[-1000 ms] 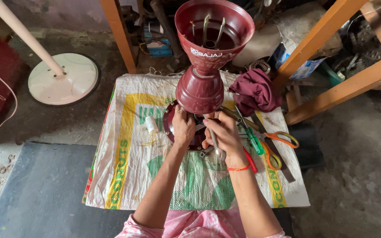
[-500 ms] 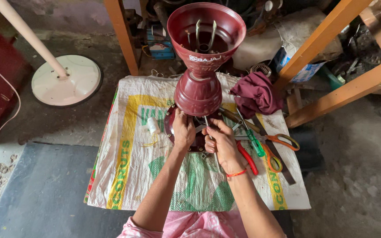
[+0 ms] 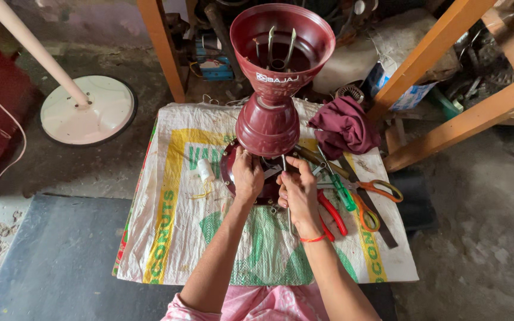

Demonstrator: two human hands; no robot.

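Since half a second ago, right hand (image 3: pixel 297 191) has shifted slightly toward the fan base; left hand (image 3: pixel 247 176) is unchanged in position.

Largest item: woven sack (image 3: pixel 174 238), spread flat as a work mat. Its near edge lies just before the person's lap, its left edge overhangs a dark grey slab (image 3: pixel 55 255). Open room remains on the sack's left half and near strip.

Maroon fan housing (image 3: pixel 272 107) stands upright at the sack's far centre, cup end up, its round base plate (image 3: pixel 228 172) on the mat.

Orange wooden frame legs (image 3: pixel 447 71) close off the far right; white round stand base (image 3: pixel 87 110) sits well apart at far left on the floor.

Maroon cloth (image 3: pixel 343 128) lies bunched just right of the housing.

Tools crowd the right side: orange-handled scissors (image 3: pixel 382 190), red-handled pliers (image 3: pixel 331 211), green-handled screwdriver (image 3: pixel 341 190).

Small white thread spool (image 3: pixel 205 170) lies left of the base plate.

Left hand rests on the base plate, fingers curled together against it. Right hand's fingers are pinched on a thin metal rod (image 3: pixel 287 205) at the housing's lower edge.
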